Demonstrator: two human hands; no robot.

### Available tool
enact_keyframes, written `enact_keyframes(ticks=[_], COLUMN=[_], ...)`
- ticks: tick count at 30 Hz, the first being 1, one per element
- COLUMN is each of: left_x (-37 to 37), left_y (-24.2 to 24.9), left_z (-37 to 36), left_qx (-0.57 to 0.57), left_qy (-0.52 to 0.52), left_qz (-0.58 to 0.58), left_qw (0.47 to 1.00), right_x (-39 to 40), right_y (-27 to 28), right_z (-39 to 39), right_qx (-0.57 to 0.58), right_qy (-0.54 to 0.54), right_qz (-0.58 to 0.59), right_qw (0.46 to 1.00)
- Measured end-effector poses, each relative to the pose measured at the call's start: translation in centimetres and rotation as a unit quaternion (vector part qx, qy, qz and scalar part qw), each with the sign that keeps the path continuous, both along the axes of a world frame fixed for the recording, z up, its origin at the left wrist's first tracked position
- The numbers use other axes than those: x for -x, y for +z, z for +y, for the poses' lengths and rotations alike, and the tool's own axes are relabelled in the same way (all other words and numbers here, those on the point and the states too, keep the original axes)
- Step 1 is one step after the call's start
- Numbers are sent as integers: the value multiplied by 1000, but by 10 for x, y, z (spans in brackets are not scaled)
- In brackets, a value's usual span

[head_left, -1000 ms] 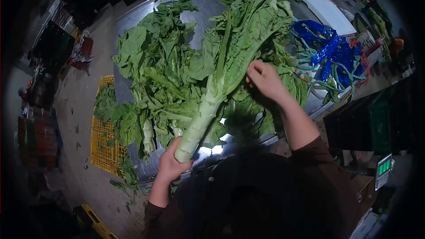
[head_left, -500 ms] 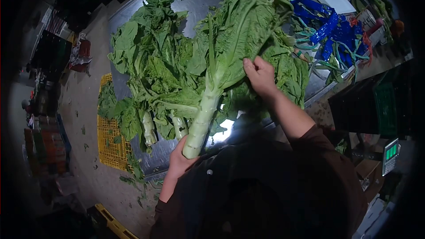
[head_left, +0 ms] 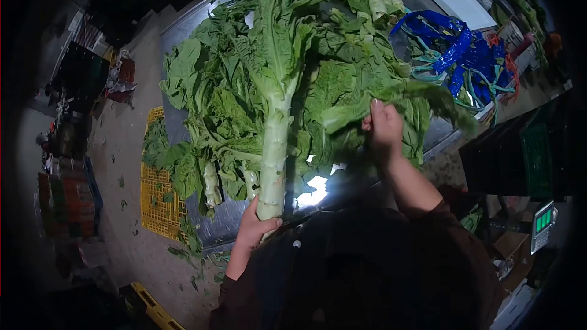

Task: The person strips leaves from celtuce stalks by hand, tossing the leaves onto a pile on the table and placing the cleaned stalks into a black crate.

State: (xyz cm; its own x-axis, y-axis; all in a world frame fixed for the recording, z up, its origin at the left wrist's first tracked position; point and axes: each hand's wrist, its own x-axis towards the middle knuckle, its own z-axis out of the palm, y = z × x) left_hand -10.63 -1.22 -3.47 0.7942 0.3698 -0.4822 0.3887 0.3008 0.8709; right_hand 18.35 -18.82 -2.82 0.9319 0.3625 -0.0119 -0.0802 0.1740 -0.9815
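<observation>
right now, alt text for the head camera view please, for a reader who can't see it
A person's left grip holds a leafy celtuce by the bare end of its thick stem over a metal table, while the right grip holds a loose leaf beside it. More celtuce lies heaped there, with a yellow crate at left and blue plastic at right.

One left hand (head_left: 254, 227), one right hand (head_left: 386, 127), at least five thick stems (head_left: 274, 159), one metal table (head_left: 214, 226)
</observation>
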Motion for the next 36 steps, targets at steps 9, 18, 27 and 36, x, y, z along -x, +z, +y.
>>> enact_keyframes(ticks=[9, 18, 27, 36], left_x=[28, 52, 67, 61], left_y=[16, 27, 25, 23], left_z=[10, 20, 22, 26], left_qx=[30, 118, 197, 251], left_qy=[16, -20, 27, 2], left_qz=[-28, -1, -23, -57], left_qw=[999, 993, 980, 966], right_x=[-69, -144, -264, -91], right_y=[14, 72, 41, 35], right_z=[7, 105, 51, 83], right_qx=[183, 271, 341, 334], right_qy=[60, -1, -142, 179], right_qz=[-250, -479, -399, -459], right_qw=[949, 835, 839, 803])
